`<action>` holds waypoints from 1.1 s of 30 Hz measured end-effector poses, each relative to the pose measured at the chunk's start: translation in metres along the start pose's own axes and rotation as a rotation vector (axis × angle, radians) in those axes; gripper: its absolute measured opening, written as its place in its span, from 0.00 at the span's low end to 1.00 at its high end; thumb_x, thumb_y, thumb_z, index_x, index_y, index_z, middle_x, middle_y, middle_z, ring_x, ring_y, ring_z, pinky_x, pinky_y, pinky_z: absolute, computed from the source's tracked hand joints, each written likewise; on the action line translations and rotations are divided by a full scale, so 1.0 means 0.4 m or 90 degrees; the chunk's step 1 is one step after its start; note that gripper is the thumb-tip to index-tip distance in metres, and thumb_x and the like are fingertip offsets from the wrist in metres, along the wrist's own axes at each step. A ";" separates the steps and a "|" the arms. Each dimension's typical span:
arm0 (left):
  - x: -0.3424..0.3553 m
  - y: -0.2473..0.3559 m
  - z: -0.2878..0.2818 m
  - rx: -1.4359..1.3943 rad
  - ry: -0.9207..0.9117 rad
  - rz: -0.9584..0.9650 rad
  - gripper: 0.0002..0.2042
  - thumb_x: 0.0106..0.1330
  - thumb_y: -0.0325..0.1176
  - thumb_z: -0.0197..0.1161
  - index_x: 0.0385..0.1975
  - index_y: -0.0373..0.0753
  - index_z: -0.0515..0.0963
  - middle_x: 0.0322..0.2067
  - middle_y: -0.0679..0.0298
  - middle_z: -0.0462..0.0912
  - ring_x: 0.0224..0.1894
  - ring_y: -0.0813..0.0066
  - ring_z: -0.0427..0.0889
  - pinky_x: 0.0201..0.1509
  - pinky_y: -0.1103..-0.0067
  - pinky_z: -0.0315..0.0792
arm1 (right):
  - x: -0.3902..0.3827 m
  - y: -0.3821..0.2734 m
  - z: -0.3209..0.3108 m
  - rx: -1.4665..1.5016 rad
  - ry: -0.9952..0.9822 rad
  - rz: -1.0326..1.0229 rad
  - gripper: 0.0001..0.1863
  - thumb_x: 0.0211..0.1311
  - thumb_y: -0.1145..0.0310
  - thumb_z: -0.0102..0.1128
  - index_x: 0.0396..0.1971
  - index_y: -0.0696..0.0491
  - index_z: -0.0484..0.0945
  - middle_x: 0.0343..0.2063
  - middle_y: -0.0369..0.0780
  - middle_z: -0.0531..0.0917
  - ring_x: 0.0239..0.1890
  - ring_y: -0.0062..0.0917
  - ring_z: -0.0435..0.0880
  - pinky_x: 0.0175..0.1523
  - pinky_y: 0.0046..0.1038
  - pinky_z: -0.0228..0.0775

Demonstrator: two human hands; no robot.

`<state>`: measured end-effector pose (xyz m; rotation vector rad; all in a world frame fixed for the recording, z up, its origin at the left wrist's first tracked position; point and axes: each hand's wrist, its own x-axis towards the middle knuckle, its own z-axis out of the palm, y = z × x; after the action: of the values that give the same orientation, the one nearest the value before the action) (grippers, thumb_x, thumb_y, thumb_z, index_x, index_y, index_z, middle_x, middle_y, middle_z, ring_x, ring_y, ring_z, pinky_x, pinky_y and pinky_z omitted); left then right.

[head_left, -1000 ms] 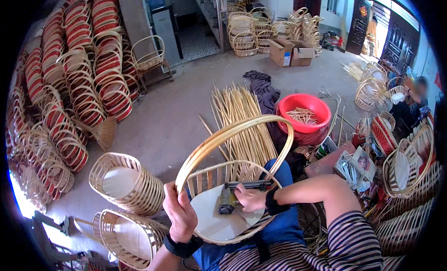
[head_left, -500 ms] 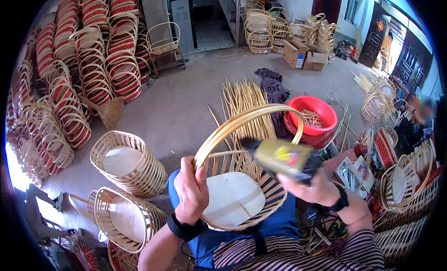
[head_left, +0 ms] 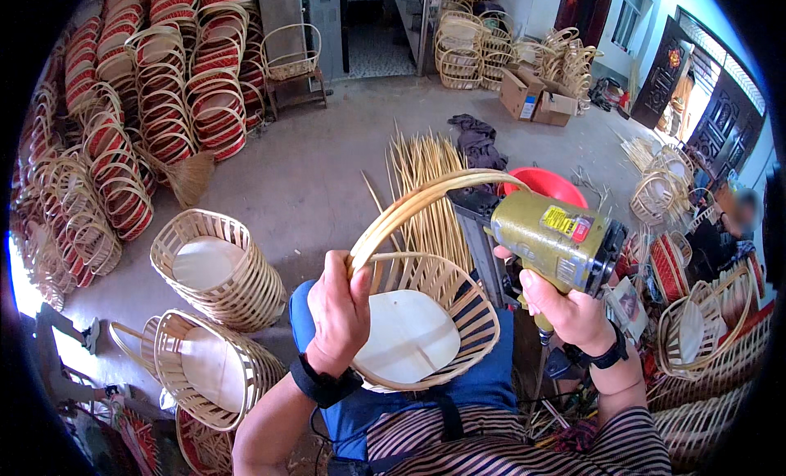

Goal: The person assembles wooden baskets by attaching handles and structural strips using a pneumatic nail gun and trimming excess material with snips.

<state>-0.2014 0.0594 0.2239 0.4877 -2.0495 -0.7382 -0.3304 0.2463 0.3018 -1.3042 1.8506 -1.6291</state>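
My left hand [head_left: 336,320] grips the arched cane handle [head_left: 413,194] at its left end, where it meets the slatted wooden basket [head_left: 483,345] on my lap. A pale oval board [head_left: 405,337] forms the basket's bottom. My right hand [head_left: 565,316] holds an olive nail gun [head_left: 544,239] upright by its grip, at the right of the basket. The gun's black nose and magazine are beside the handle's right part and hide where that end joins the rim.
Basket stacks [head_left: 217,259] stand at left, with red baskets [head_left: 168,91] behind. Cane strips [head_left: 417,173], a red basin [head_left: 532,175] and cardboard boxes [head_left: 524,95] lie ahead. A co-worker [head_left: 720,226] sits among baskets at right; another person's leg [head_left: 61,337] shows at far left.
My right hand has lifted the nail gun out of the basket and turned it upright beside the handle's right part. My left hand still grips the handle.
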 end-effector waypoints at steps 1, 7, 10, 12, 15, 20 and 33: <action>0.001 0.000 0.000 -0.002 0.003 0.000 0.13 0.60 0.39 0.40 0.24 0.34 0.59 0.12 0.54 0.60 0.14 0.59 0.61 0.18 0.72 0.55 | 0.001 -0.001 0.001 0.011 0.015 0.007 0.15 0.49 0.78 0.46 0.40 0.60 0.65 0.37 0.41 0.74 0.31 0.18 0.70 0.36 0.19 0.62; 0.004 0.002 0.000 -0.001 0.003 -0.017 0.13 0.60 0.39 0.41 0.23 0.34 0.60 0.11 0.54 0.60 0.13 0.58 0.61 0.17 0.72 0.56 | -0.001 -0.013 0.002 0.028 0.052 0.022 0.14 0.47 0.79 0.49 0.37 0.61 0.68 0.35 0.41 0.75 0.39 0.23 0.73 0.44 0.23 0.64; 0.005 0.003 0.002 -0.002 0.000 -0.025 0.13 0.60 0.39 0.42 0.23 0.34 0.60 0.11 0.55 0.60 0.13 0.59 0.61 0.17 0.73 0.56 | -0.002 -0.013 0.003 0.025 0.050 0.026 0.14 0.47 0.79 0.49 0.38 0.61 0.68 0.36 0.41 0.75 0.39 0.23 0.73 0.44 0.23 0.64; 0.006 0.003 0.001 0.000 -0.001 -0.030 0.13 0.60 0.39 0.42 0.23 0.34 0.60 0.11 0.55 0.60 0.13 0.60 0.61 0.17 0.73 0.56 | -0.004 -0.012 0.005 0.028 0.048 0.026 0.14 0.47 0.79 0.49 0.38 0.61 0.68 0.36 0.41 0.75 0.39 0.23 0.73 0.44 0.23 0.64; 0.007 0.005 0.002 -0.011 0.001 -0.031 0.13 0.60 0.38 0.42 0.23 0.34 0.60 0.11 0.55 0.60 0.13 0.60 0.61 0.17 0.73 0.56 | -0.008 -0.010 0.006 0.035 0.060 0.023 0.14 0.47 0.79 0.50 0.37 0.61 0.68 0.36 0.41 0.75 0.38 0.23 0.73 0.43 0.23 0.64; 0.008 0.008 0.000 -0.005 0.012 -0.034 0.12 0.60 0.37 0.42 0.23 0.34 0.60 0.11 0.55 0.60 0.13 0.60 0.61 0.17 0.73 0.56 | -0.012 0.004 0.007 0.036 0.085 0.027 0.13 0.46 0.78 0.52 0.36 0.61 0.69 0.33 0.40 0.75 0.36 0.22 0.74 0.41 0.22 0.65; 0.019 0.012 -0.005 0.034 -0.033 -0.068 0.10 0.57 0.37 0.48 0.27 0.36 0.62 0.15 0.53 0.68 0.19 0.53 0.69 0.20 0.69 0.61 | 0.000 0.010 -0.007 -0.133 -0.027 -0.049 0.13 0.50 0.77 0.46 0.38 0.59 0.66 0.34 0.40 0.74 0.29 0.18 0.70 0.33 0.19 0.63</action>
<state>-0.2040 0.0579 0.2324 0.6183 -2.1091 -0.7671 -0.3343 0.2476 0.2992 -1.5007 2.0116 -1.4640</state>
